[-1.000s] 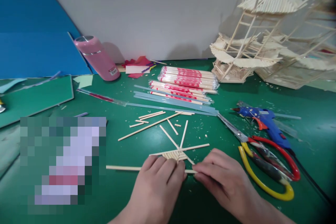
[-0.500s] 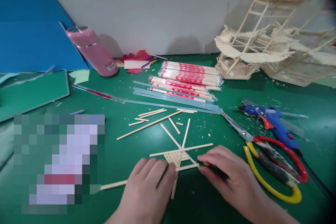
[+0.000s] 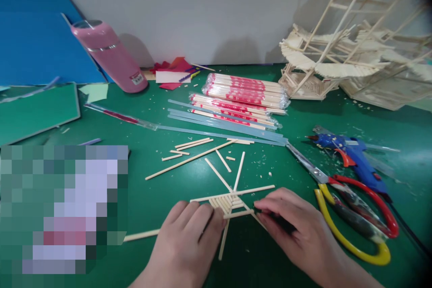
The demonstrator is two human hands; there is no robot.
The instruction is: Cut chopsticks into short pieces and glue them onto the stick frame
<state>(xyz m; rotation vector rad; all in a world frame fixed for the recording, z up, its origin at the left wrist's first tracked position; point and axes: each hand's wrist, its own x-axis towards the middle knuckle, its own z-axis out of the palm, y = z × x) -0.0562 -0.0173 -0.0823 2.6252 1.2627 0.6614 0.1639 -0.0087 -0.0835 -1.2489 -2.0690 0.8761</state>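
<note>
A web-like frame of wooden sticks [image 3: 232, 195] lies on the green table, its spokes crossing at a centre. One part is filled with short sticks laid side by side. My left hand [image 3: 191, 234] is closed over the frame's left side, its curled fingers pressing the sticks and hiding part of them. A short stick [image 3: 239, 214] bridges two spokes, running from my left fingertips toward the right. By its right end is my right hand [image 3: 293, 225], thumb and forefinger a little apart, near a diagonal spoke. Nothing shows gripped between these fingers.
Loose sticks [image 3: 191, 159] lie beyond the frame. Farther back are wrapped stick bundles [image 3: 243, 90], pale blue strips [image 3: 219, 128] and a pink bottle [image 3: 111, 56]. Scissors [image 3: 354, 220], a blue glue gun [image 3: 354, 155] and a stick-built model [image 3: 324, 54] are at right. A pixelated patch covers the lower left.
My right fingertips have drawn slightly away from the short stick's end, showing more of the diagonal spoke. My left hand stays on the frame. The view has shifted slightly.
</note>
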